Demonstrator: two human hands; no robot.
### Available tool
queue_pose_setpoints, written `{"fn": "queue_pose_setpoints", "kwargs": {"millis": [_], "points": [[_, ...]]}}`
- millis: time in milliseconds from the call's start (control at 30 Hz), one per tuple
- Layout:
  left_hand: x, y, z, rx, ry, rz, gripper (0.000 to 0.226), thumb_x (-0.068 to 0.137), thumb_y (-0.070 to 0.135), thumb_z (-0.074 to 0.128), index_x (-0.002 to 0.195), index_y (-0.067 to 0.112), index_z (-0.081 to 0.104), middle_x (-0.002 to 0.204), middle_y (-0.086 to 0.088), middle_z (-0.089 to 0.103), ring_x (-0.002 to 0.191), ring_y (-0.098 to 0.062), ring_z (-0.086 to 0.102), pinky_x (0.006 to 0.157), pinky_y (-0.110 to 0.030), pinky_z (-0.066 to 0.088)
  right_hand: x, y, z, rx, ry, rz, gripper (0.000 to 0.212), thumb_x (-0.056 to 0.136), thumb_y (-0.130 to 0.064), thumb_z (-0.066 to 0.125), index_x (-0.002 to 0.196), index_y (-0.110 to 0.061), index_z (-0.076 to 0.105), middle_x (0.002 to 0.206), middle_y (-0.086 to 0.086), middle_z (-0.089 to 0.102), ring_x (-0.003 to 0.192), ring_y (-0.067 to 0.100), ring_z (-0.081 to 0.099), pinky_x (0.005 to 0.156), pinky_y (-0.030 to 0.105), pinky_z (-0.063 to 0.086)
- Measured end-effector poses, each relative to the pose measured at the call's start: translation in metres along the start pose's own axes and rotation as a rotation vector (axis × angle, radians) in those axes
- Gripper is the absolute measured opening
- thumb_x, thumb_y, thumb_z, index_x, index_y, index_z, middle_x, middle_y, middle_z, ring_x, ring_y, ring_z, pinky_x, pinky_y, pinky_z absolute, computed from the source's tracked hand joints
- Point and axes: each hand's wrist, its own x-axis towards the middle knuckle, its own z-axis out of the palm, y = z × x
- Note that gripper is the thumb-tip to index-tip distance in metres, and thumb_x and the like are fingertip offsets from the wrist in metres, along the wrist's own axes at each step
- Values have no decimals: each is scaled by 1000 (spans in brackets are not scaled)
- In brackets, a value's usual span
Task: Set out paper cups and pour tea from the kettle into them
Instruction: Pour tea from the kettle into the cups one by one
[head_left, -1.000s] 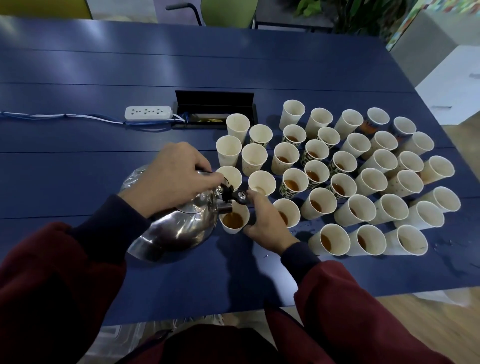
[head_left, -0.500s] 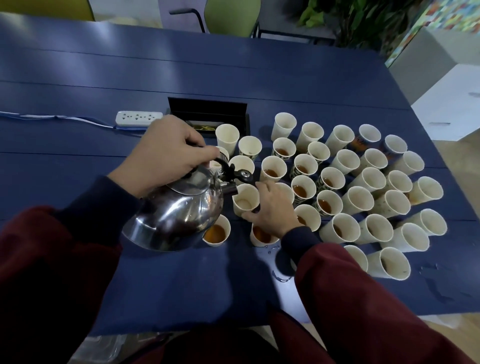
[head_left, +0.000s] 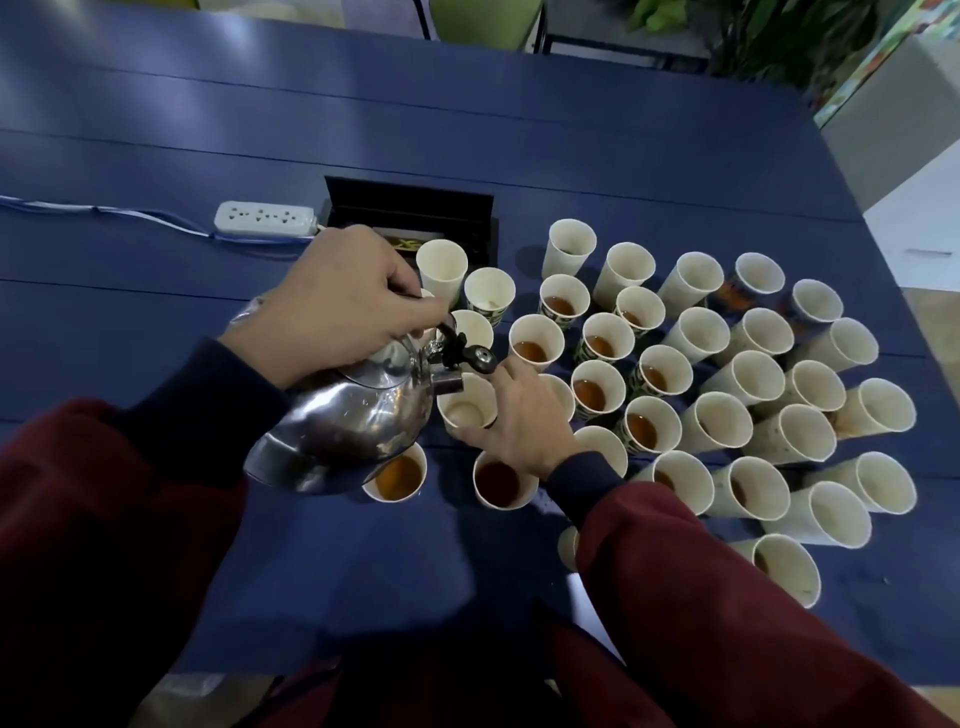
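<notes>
A long dark blue table (head_left: 571, 130) of jointed boards fills the room's middle, catching soft light at its far left. A white power strip (head_left: 266, 217) lies beside a black cable box (head_left: 410, 208) (lid raised). Beyond stand a green chair (head_left: 488, 21) and a leafy plant (head_left: 753, 36). To the right there is a white cabinet (head_left: 924, 208) on pale wooden floor (head_left: 940, 322).

No text, brand or number legible anywhere. Patterned cups (head_left: 605, 340): dark print on the outside, no letters made out. Black box (head_left: 410, 208): yellow mark (head_left: 405, 243) inside, too blurred to read. Power strip (head_left: 265, 217): no readable label.
</notes>
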Motion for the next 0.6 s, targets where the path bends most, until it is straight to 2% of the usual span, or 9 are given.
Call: {"fn": "queue_pose_setpoints", "kwargs": {"millis": [133,300,400,500,600], "points": [[4,2,0,-6,-21,-29,24,82,31,72,64,17,77,49,-4,59,54,-12,48,49,-12,35,1,3,1,59,-8,-8,68,69,-50,84,117,-9,60,108,8,55,103,30,55,87,47,48],[7,6,1,53,-33,-23,26,84,31,72,67,12,77,55,-9,62,65,-24,57,54,-15,37,3,4,1,128,-22,-1,69,69,-47,86,120,-9,59,111,8,56,104,27,55,88,39,46],[9,8,2,58,-40,-33,24,84,31,72,69,12,78,57,-10,64,63,-22,58,58,-22,43,3,6,3,156,-24,11,68,69,-47,87,119,-11,59,111,6,56,104,25,55,88,37,45],[9,10,4,63,-53,-24,27,83,30,72,70,7,78,61,-18,64,65,-19,56,59,-28,44,2,7,4,180,-12,21,66,69,-47,87,118,-13,59,110,4,56,104,23,54,88,37,45],[8,15,5,87,-60,-11,29,84,32,71,71,6,77,62,-21,63,60,-23,55,62,-35,49,2,8,5,191,-20,24,66,69,-47,86,119,-14,58,111,3,56,106,23,54,90,37,44]]}}
